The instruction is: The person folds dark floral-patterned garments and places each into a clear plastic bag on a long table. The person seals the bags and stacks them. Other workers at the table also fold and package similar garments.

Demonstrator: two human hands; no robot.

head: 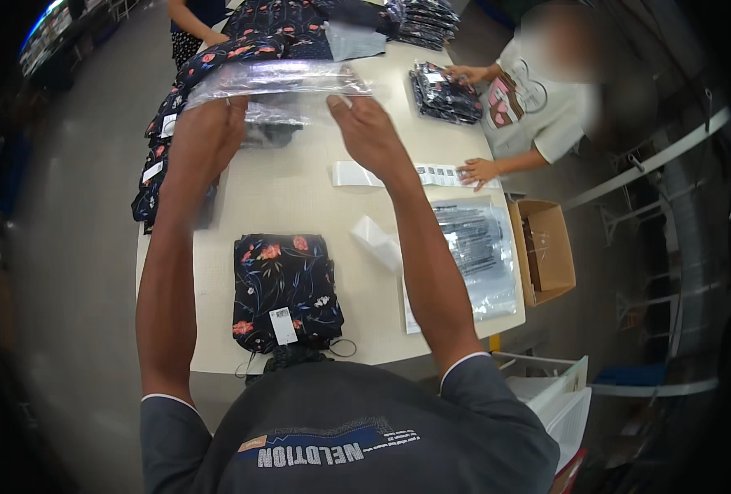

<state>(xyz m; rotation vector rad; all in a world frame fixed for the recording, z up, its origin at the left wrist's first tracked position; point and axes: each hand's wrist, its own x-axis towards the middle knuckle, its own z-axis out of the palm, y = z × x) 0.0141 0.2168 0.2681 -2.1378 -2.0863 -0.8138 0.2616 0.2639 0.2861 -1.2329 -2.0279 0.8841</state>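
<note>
Both of my hands are raised over the far part of the table, stretching a clear plastic bag between them. My left hand grips its left side and my right hand its right side; the bag is blurred. Whether anything lies inside it I cannot tell. Beneath it, a dark packed item partly shows on the table. Close to my body lies a folded black floral garment with a white tag on top and thin dark cords at its near edge.
A stack of clear bags lies at right, near a label strip and an open cardboard box. Floral garments line the left edge. A co-worker's hand touches bagged garments; another person's arm is far left.
</note>
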